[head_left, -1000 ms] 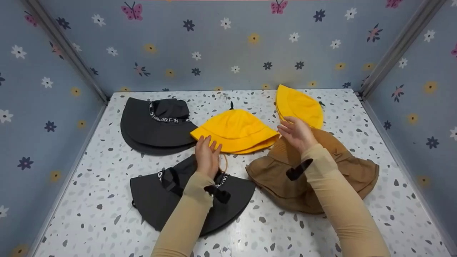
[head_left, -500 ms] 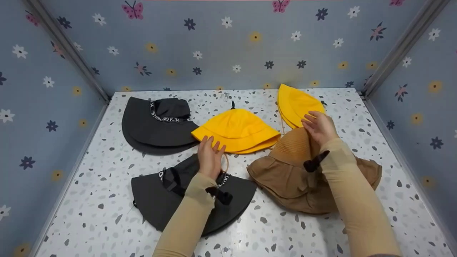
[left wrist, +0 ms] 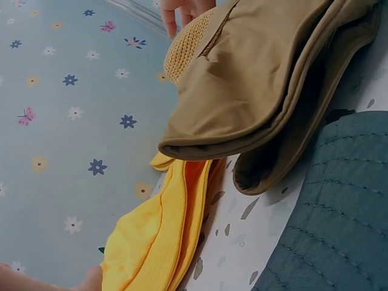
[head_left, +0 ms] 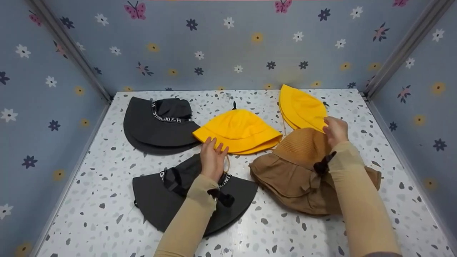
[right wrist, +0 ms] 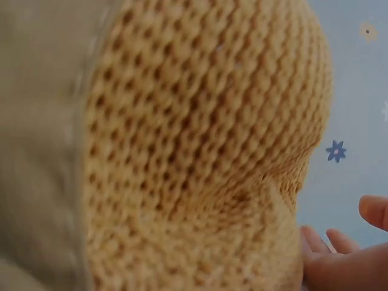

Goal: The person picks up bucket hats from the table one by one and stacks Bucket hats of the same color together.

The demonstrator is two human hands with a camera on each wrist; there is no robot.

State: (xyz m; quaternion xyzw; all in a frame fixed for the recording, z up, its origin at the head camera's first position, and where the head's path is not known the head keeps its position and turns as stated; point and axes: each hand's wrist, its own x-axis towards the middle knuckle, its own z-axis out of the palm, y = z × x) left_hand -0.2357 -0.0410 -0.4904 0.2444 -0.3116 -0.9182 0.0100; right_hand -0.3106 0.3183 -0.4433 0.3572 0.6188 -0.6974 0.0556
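Observation:
My left hand (head_left: 212, 160) reaches over the front dark grey hat (head_left: 157, 196), its fingers at the near brim of the middle yellow bucket hat (head_left: 237, 125). In the left wrist view, part of that hand (left wrist: 91, 280) shows beside the yellow hat (left wrist: 136, 242). Over on the right, my right hand (head_left: 336, 131) is at the edge of a second yellow hat (head_left: 303, 107), above the brown sun hat (head_left: 296, 153). The right wrist view has the thumb and fingers (right wrist: 330, 264) apart beside the brown hat's woven crown (right wrist: 206, 121).
Another dark grey hat (head_left: 157, 132), with white lettering on its band, lies folded at the back left. Blue flowered panels (head_left: 228, 46) stand behind and at both sides of the white speckled tabletop (head_left: 264, 235).
My right hand has moved right, from between the two yellow hats to the outer side of the brown hat's crown. The left hand and the hats have hardly moved.

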